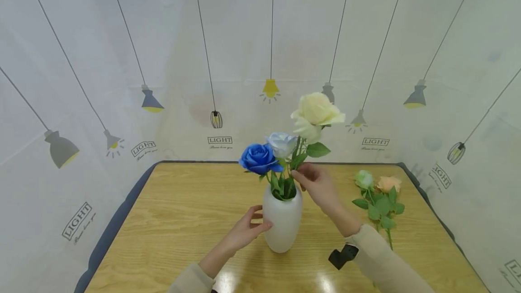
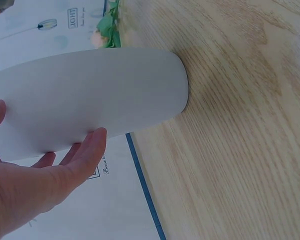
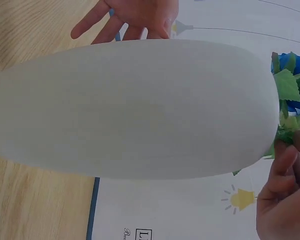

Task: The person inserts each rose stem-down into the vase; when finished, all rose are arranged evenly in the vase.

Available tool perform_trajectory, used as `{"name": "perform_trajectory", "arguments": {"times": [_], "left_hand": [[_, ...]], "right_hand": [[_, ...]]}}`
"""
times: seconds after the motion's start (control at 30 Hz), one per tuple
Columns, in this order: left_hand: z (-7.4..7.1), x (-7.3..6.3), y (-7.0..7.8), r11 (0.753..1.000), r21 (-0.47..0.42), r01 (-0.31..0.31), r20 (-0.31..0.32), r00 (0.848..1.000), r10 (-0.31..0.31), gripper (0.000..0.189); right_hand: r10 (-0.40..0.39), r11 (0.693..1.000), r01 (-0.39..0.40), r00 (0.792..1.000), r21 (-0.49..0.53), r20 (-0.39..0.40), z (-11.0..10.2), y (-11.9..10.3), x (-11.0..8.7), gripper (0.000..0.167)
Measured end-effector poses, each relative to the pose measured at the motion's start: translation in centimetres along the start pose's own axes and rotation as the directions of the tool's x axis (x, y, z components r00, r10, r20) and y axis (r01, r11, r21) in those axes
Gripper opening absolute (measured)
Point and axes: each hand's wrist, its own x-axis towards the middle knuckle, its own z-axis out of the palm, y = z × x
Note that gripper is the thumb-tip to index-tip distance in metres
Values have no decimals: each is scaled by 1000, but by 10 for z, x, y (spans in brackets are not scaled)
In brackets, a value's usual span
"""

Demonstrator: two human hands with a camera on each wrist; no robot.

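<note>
A white vase (image 1: 281,220) stands upright on the wooden table, with a blue rose (image 1: 259,159) and a pale blue-white rose (image 1: 281,144) in its mouth. My left hand (image 1: 247,230) holds the vase's left side, thumb on the front and fingers around the flank. Above the rim, my right hand (image 1: 319,184) pinches the green stem of a tall cream rose (image 1: 317,111). This flower leans right and rises above the others. In the right wrist view the fingertips (image 3: 285,160) meet greenery just past the rim; the stem's lower end is hidden.
A pale green rose (image 1: 364,179) and a peach rose (image 1: 389,184) lie on the table (image 1: 183,202) at the right, stems toward the front. Behind the table hangs a pale backdrop (image 1: 236,58) printed with lamps.
</note>
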Motion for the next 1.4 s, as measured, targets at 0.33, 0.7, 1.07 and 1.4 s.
{"name": "perform_trajectory", "arguments": {"times": [0.33,0.7,1.07,1.4], "left_hand": [[0,13,-22,1000,4,4,-3,1000,-4,69],[0,12,-20,1000,9,-4,2,1000,4,69],[0,11,-19,1000,12,-13,2,1000,13,68],[0,12,-20,1000,12,-10,1,1000,10,68]], "right_hand": [[59,995,-57,998,-86,21,5,25,-1,21],[80,992,-89,992,-95,-98,7,25,-2,17],[205,977,-186,955,104,-213,6,17,2,34],[246,966,-220,945,139,-214,3,6,21,38]]}}
